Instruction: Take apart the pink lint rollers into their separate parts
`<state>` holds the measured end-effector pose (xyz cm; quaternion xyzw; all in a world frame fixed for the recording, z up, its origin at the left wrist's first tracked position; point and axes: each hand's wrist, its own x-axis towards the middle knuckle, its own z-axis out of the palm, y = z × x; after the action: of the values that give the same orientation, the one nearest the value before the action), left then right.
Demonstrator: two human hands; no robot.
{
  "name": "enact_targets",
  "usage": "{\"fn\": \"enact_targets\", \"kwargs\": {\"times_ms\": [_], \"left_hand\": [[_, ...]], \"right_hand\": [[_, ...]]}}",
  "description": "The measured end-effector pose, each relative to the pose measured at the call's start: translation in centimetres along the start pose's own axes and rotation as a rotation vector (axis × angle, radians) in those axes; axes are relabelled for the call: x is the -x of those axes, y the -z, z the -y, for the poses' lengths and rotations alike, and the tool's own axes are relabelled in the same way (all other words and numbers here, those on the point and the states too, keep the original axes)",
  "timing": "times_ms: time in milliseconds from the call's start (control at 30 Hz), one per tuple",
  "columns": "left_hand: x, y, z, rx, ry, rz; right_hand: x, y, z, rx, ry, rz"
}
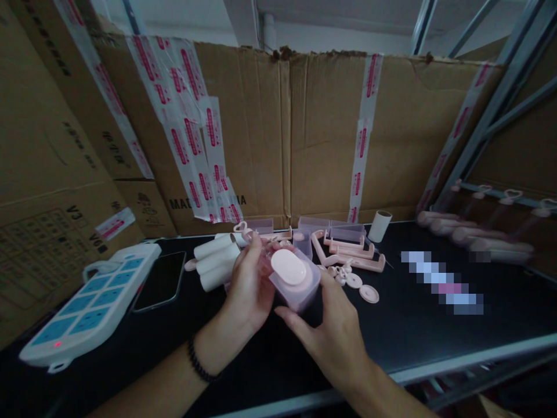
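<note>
Both hands are around a translucent pinkish plastic box (300,296), tilted so that a glossy pale-pink oval piece (289,267) on it faces me. My left hand (250,284) is closed on the box's left side, its fingers partly hidden behind it. A pink heart-shaped loop (241,228) shows just above the left fingertips; whether they touch it I cannot tell. My right hand (335,325) grips the lower right of the box, thumb in front. Beyond the hands lie white cardboard tubes (217,270), pink brackets (354,255) and small pink discs (369,294).
A white power strip (91,307) and a dark phone (161,281) lie at left. One white tube (380,226) stands at the back. Several pink rollers with heart loops (491,238) lie at far right. Cardboard (331,128) walls the back; a metal edge (470,357) runs along the front.
</note>
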<state>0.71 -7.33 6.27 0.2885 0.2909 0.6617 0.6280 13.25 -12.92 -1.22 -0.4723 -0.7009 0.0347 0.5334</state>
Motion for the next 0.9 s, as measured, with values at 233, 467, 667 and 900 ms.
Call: {"fn": "enact_targets", "kwargs": {"times_ms": [233,467,667,900], "left_hand": [[-2.3,1.4,-2.2,0.02,-0.025,-0.137],[-1.9,0.7,-3.6,-0.063,-0.244,0.072],[0.9,-0.3,-1.9,-0.433,-0.439,0.404],[1.3,1.1,-0.8,-0.693,-0.447,0.538]], "right_hand": [[0.5,-0.1,0.8,-0.056,-0.019,-0.023],[-5.1,6.1,-4.4,-0.153,-0.301,-0.049],[-16.3,9.0,-12.7,0.223,-0.192,0.152],[-20.7,6.6,-17.8,0.011,-0.236,0.17]]}}
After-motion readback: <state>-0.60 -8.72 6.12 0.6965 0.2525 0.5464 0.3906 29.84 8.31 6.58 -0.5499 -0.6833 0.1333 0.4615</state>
